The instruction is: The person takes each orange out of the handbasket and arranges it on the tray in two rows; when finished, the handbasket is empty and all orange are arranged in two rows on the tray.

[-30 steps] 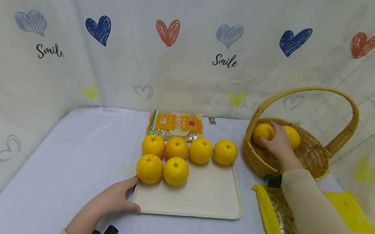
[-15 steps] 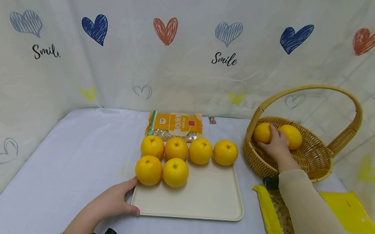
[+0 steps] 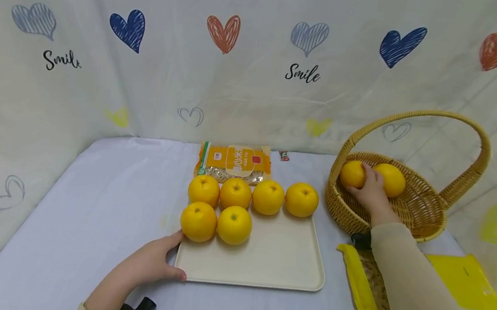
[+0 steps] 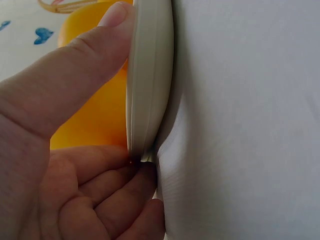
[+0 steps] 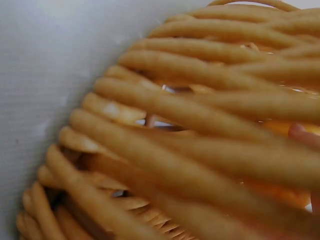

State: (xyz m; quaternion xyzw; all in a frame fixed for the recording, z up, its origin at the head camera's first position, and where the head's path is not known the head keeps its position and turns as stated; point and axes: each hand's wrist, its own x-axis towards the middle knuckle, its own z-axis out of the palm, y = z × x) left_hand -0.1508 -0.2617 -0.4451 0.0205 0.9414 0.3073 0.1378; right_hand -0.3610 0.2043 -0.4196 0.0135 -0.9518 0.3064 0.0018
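In the head view, my left hand grips the near left corner of a cream tray. The left wrist view shows its thumb on the rim and fingers curled against the edge. Several yellow-orange oranges lie on the tray: a far row and, before it, a shorter row with two oranges, one being the left orange. My right hand reaches into a wicker basket and holds an orange at its left side. A second orange lies beside it. Wicker blocks most of the right wrist view.
An orange food packet lies behind the tray, with a small red wrapper nearby. Yellow packets lie under my right forearm, in front of the basket. The basket's tall handle arches overhead. A printed curtain hangs behind.
My right hand has drawn slightly left and forward in the basket, uncovering more of the second orange. The left hand stays on the tray corner. The head view has shifted a little.
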